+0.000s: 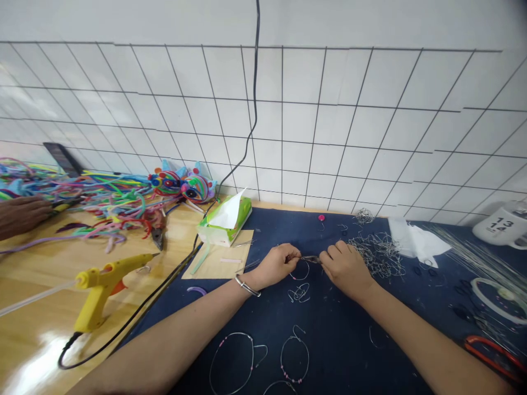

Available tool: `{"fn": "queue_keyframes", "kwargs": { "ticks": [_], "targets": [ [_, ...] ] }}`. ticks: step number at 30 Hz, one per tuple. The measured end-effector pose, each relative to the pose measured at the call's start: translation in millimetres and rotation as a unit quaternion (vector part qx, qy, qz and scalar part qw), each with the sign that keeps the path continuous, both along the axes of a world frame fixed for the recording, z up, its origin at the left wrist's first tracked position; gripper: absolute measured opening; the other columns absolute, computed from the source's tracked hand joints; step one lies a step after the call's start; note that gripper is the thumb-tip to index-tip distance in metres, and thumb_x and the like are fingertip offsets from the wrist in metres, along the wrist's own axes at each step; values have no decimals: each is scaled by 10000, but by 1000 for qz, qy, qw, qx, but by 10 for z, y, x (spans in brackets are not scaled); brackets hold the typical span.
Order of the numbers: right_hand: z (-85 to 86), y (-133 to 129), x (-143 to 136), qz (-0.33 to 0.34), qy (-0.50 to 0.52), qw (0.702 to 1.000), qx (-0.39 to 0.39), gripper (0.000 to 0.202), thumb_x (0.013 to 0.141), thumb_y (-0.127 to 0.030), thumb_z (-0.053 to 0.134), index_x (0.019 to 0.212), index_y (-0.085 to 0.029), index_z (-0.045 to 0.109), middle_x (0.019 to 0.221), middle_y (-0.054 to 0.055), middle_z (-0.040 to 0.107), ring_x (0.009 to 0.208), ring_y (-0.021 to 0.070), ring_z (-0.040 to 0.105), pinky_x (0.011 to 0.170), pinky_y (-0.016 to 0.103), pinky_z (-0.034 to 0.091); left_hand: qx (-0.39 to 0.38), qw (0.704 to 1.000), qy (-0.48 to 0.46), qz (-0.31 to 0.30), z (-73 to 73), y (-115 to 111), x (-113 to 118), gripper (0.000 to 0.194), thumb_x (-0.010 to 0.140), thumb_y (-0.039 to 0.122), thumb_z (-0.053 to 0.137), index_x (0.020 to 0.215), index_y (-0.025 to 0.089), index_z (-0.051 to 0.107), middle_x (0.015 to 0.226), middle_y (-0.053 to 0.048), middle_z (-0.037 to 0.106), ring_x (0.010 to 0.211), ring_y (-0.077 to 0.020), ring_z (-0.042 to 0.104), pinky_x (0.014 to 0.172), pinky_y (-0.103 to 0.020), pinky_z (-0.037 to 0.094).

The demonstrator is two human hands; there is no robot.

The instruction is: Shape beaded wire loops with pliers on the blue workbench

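Observation:
My left hand (276, 265), with a silver bangle (248, 286) at the wrist, pinches the end of a thin wire loop (302, 276) above the dark blue cloth (329, 329). Small pliers (312, 258) are held in my right hand (345, 270), their tips meeting the wire beside my left fingertips. Below the hands lies a small bunch of bent wire pieces (300, 293). Nearer the front edge rest wire rings with pink beads, one at the left (231, 359) and one in the middle (295, 359).
Tangled wire (376, 255), a mug (501, 226) and red-handled scissors (494, 354) are at the right. A tissue box (226, 222), a yellow glue gun (101, 285) with its cord, and colourful pipe cleaners (115, 200) are at the left. Another person's hand (24, 215) reaches in there.

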State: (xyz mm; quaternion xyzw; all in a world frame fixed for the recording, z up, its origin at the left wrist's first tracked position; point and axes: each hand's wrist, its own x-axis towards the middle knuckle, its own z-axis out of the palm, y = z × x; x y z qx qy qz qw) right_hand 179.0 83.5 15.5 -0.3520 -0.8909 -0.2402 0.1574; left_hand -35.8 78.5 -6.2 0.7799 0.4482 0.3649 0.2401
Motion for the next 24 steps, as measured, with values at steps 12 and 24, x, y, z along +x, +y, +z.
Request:
{"fn": "queue_keyframes", "kwargs": {
  "ticks": [12, 24],
  "targets": [
    [1, -17, -7, -8, 5, 1000, -12, 122, 814, -185, 487, 716, -180, 558, 668, 62, 491, 746, 194, 382, 642, 311, 261, 5, 1000, 10, -1, -5, 0, 0, 153, 734, 69, 468, 692, 158, 585, 660, 3, 520, 652, -117, 467, 635, -227, 363],
    [6, 6, 4, -5, 16, 1000, -2, 145, 834, -234, 477, 743, -180, 575, 681, 66, 488, 756, 199, 382, 656, 315, 268, -17, 1000, -12, -6, 34, -8, -12, 149, 752, 108, 462, 728, 158, 600, 703, -12, 556, 701, -132, 504, 661, -232, 392]
  ]
}}
